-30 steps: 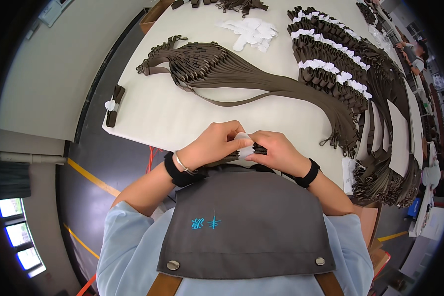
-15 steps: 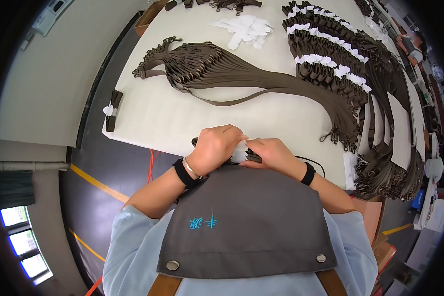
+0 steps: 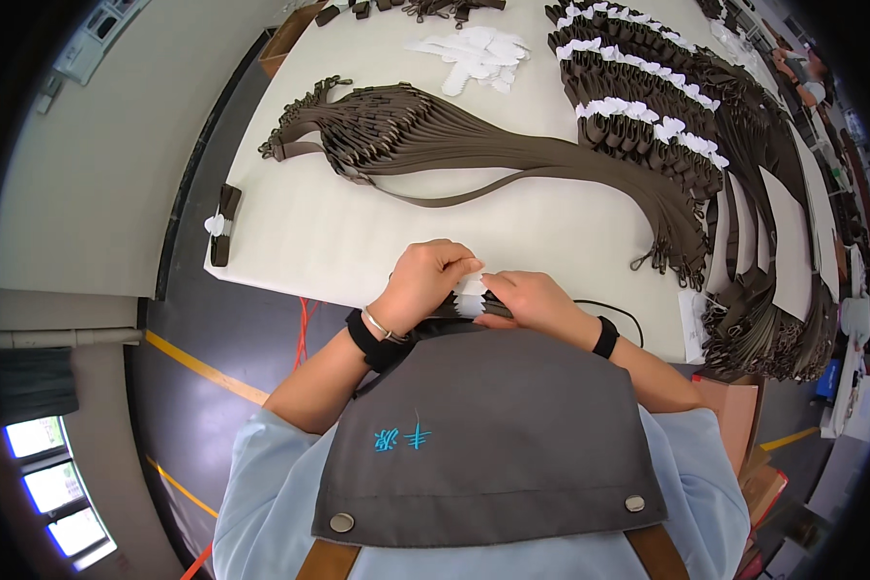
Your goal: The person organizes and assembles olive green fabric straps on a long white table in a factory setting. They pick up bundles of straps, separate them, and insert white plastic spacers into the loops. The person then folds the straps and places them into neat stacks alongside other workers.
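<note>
At the table's near edge, a folded dark brown strap (image 3: 494,307) lies between my hands with a white paper band (image 3: 470,300) around its middle. My left hand (image 3: 423,286) is closed at the band's left side, thumb and forefinger pinched together near its upper end. My right hand (image 3: 539,306) grips the strap's right part, its thumb against the band. The strap's left end is mostly hidden by my left hand. On the table's left edge lies a banded strap bundle (image 3: 224,226).
A long heap of brown straps with metal hooks (image 3: 425,145) spreads across the white table (image 3: 309,232). Loose white paper bands (image 3: 478,58) lie behind it. Rows of banded bundles (image 3: 638,111) fill the right, with more straps hanging there. A black cord (image 3: 621,311) runs by my right wrist.
My left hand's fingers have shifted at the top of the paper band, and more of the band shows between my hands. My right hand keeps its grip on the strap.
</note>
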Tool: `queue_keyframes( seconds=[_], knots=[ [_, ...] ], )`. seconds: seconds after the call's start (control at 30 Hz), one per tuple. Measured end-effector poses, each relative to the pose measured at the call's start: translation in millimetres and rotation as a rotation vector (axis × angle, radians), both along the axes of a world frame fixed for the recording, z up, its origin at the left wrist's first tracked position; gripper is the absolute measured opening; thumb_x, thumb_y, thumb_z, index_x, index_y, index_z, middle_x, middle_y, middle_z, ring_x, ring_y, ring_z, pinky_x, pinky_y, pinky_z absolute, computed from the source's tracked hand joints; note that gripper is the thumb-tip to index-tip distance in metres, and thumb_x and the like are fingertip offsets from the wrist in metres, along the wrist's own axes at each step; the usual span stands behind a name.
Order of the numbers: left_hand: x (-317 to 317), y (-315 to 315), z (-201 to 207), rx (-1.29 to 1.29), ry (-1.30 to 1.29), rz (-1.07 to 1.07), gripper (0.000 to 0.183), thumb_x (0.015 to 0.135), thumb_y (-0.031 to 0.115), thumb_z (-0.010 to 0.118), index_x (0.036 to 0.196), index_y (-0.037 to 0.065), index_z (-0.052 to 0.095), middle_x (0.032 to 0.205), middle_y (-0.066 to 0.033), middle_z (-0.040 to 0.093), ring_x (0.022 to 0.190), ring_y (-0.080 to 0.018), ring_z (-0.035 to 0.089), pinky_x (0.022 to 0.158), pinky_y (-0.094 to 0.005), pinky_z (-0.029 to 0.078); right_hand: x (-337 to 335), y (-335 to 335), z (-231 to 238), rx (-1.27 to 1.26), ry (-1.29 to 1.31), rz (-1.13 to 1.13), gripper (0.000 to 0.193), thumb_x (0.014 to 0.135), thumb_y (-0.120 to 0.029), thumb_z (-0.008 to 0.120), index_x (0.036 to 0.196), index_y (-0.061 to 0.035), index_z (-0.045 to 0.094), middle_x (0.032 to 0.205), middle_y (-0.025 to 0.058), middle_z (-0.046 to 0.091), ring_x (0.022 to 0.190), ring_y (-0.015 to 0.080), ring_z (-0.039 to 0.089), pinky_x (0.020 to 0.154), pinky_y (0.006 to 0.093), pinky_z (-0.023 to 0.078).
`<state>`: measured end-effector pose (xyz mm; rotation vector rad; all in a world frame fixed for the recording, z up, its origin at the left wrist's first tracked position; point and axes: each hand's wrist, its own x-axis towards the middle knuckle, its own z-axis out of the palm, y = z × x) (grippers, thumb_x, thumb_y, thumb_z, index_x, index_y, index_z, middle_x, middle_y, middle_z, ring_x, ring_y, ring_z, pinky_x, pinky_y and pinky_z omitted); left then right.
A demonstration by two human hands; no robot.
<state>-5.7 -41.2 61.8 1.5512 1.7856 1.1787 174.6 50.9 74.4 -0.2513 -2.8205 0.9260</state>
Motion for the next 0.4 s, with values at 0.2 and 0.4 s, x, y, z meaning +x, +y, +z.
queue_keyframes(
  seconds=[0.2, 0.4],
  knots=[
    [6.6, -4.8, 19.8, 0.077, 0.371, -0.019, 0.010, 0.083, 0.014, 0.065, 0.081, 0.004, 0.069, 0.075, -0.0099, 0.066, 0.064, -0.0282, 0.062, 0.057, -0.0351, 0.049, -0.8, -3.5, -15.0, -0.130, 0.002, -0.089, 0.044, 0.081, -0.035, 0.070, 0.100, 0.0016, 0.054, 0.080, 0.0154, 0.060, 0.072, 0.0323, 0.060, 0.065, 0.0405, 0.049],
    [2.9, 6.5, 4.7, -0.166, 0.113, -0.033, 0.012, 0.081, 0.016, 0.067, 0.086, 0.005, 0.070, 0.079, -0.0100, 0.067, 0.064, -0.0275, 0.062, 0.059, -0.0359, 0.050, 2.1, -4.3, -21.2, 0.092, -0.011, -0.058, 0.048, 0.080, -0.038, 0.072, 0.103, 0.0002, 0.053, 0.083, 0.0156, 0.062, 0.075, 0.0341, 0.061, 0.069, 0.0422, 0.050]
  ],
)
